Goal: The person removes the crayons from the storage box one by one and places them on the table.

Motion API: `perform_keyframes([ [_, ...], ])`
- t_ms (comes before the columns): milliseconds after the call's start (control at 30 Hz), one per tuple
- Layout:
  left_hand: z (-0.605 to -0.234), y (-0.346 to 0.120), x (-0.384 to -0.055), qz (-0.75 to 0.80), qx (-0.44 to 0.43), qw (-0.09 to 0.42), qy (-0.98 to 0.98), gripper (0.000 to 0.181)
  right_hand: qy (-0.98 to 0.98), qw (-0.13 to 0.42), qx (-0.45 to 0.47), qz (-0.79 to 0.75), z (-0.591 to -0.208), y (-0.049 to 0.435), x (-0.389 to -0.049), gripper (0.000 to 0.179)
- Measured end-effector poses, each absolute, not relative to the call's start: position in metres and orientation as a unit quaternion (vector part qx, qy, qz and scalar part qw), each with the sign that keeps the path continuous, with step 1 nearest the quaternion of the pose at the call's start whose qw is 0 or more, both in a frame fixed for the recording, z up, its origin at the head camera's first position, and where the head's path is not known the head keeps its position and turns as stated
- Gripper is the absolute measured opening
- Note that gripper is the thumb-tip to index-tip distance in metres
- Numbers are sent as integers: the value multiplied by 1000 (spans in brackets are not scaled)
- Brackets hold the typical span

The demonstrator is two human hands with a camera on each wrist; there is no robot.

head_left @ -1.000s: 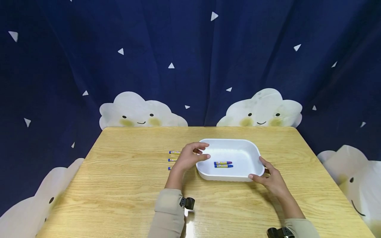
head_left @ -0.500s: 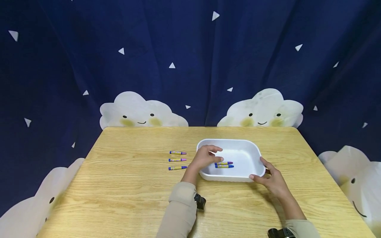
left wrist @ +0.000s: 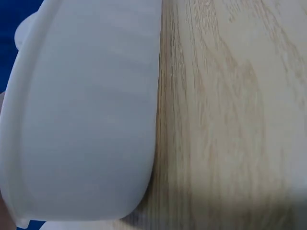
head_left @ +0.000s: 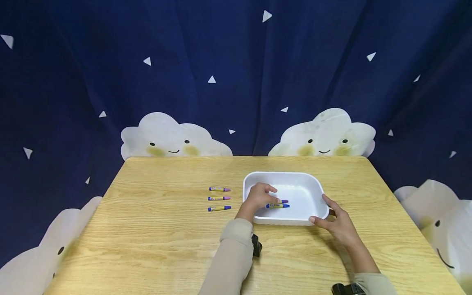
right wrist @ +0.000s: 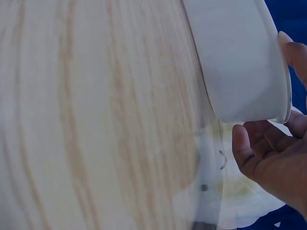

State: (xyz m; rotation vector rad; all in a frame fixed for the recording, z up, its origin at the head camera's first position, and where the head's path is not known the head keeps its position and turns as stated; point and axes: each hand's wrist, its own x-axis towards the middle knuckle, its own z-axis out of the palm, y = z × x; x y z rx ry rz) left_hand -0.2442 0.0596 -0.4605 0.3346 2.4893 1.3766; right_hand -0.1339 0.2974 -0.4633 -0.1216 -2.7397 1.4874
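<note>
A white plastic tray [head_left: 300,177] with rounded corners sits on the table, with two crayons side by side in it. One is a purple crayon [head_left: 283,201], its left part behind my left hand; nearer me lies a blue crayon [head_left: 278,206]. My left hand [head_left: 259,196] reaches over the tray's left side, thumb by the purple crayon and index finger apart above it. At the tray's right end my right hand [head_left: 338,223] holds the rim at the near corner. The right wrist view shows that hand's thumb [right wrist: 293,55] on the rim and its other fingers curled at the end wall.
Left of the tray, three more crayons lie in a column on the wooden table [head_left: 155,229]: a mauve crayon [head_left: 219,189], a pink crayon [head_left: 219,198] and a dark blue crayon [head_left: 219,208]. A dark blue curtain [head_left: 243,61] with clouds hangs behind the table.
My left hand has moved right and down into the tray, from its left rim to the purple crayon, uncovering the three crayons on the table. My right hand stays at the tray's corner.
</note>
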Motion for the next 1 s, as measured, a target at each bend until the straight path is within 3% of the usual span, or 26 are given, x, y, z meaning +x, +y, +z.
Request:
perform_keyframes([
  [300,-462,65,-247,437,29,143,888,20,-876,14,-33,481,-463,299,-135,93],
  [667,-465,77,-238,335,74,104,933,15,-873,13,-37,487,-463,300,-132,93],
  [1000,-467,73,-242,396,51,122,909,18,-876,14,-35,481,-466,299,-135,93],
])
